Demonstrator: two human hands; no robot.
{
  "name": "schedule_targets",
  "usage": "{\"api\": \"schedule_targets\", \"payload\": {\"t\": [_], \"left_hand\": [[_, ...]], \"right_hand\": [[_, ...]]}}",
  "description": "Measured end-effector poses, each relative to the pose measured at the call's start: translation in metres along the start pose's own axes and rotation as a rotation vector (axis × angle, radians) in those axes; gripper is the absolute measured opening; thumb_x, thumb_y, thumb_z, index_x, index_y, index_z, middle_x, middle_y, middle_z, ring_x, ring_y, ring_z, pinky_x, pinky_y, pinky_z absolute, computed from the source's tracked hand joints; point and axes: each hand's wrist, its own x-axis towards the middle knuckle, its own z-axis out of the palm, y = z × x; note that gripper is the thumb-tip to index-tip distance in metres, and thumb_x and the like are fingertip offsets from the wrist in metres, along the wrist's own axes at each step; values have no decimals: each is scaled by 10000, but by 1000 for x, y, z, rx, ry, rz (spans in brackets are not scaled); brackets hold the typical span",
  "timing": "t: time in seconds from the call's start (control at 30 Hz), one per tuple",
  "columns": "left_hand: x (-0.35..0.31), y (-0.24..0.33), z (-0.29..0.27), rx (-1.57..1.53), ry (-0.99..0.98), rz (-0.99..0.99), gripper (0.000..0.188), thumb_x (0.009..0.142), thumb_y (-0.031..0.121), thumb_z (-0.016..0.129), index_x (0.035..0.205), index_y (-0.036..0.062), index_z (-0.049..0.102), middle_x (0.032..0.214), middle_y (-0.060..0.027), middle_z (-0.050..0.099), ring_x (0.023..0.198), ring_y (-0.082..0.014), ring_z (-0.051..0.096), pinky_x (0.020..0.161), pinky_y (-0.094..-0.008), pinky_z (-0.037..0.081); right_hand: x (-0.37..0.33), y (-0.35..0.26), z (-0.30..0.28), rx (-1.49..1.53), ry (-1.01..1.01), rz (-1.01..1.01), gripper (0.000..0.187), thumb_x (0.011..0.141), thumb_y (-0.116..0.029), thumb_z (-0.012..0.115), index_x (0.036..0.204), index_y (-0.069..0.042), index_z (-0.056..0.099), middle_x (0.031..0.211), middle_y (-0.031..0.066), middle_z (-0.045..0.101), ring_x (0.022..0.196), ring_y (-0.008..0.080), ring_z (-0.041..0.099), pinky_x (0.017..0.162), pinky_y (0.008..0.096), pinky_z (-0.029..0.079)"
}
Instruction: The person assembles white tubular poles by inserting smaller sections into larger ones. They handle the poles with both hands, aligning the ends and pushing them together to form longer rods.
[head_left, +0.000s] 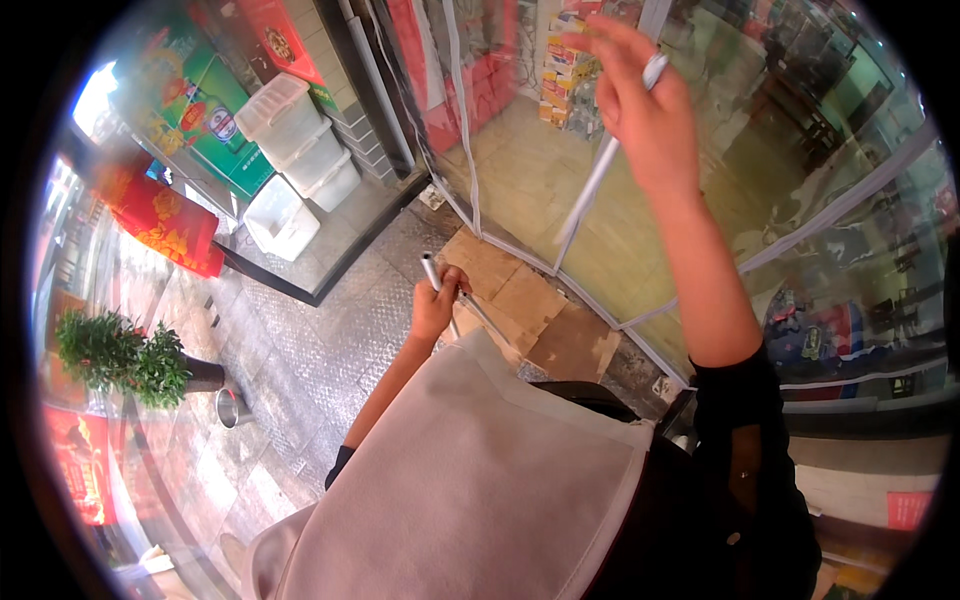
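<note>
My left hand [437, 305] is closed round a silver metal pole [429, 266] whose upper end sticks out above the fist. A thinner rod [490, 325] slants down from beside that hand toward the ground, its lower end near the grey cloth. Raised at the upper right, my right hand [645, 115] is in front of a clear plastic door curtain [520, 150]. A long white strip [588, 193] runs through its grip, with a whitish end [655, 70] showing between the fingers. Whether it is a rod or the curtain's edge, I cannot tell. Some fingers point outward.
Brown cardboard [525, 295] lies at the foot of the curtain. A large greyish-pink cloth [450, 450] covers my front. Stacked white bins [300, 140] stand at the far left, with a potted plant [160, 365] and a metal bucket [233, 408] nearer. Cartons [565, 75] show behind the plastic.
</note>
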Motion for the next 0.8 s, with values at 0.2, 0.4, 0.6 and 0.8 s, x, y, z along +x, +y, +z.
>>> {"api": "schedule_targets", "payload": {"t": [0.2, 0.4, 0.6, 0.8], "left_hand": [[6, 83, -18, -285, 95, 115, 345, 1053, 234, 422, 814, 33, 568, 712, -45, 600, 568, -75, 461, 518, -226, 386], [-7, 138, -29, -568, 129, 273, 332, 1047, 263, 436, 864, 12, 552, 769, -121, 621, 589, -132, 519, 549, -259, 442], [-24, 154, -36, -628, 308, 165, 271, 1030, 238, 483, 938, -4, 564, 821, -143, 646, 612, -137, 548, 537, -247, 428], [-30, 158, -41, -447, 277, -3, 235, 964, 215, 618, 985, -19, 617, 752, -59, 636, 516, -63, 437, 468, -205, 312]], "right_hand": [[-90, 134, -21, -220, -529, 273, 232, 919, -153, 664, 1136, -73, 676, 1066, 15, 703, 815, 87, 535, 676, 259, 461], [-176, 154, -23, -380, -807, 366, 365, 767, -316, 811, 1018, -65, 727, 762, 75, 686, 666, 125, 616, 635, 287, 479], [-180, 137, -42, -248, -797, 183, 245, 810, -260, 771, 891, -34, 724, 668, 95, 628, 566, 181, 559, 562, 309, 432], [-179, 125, -55, -136, -880, 309, 168, 863, -181, 732, 895, -16, 726, 717, 106, 651, 595, 186, 581, 559, 322, 424]]}}
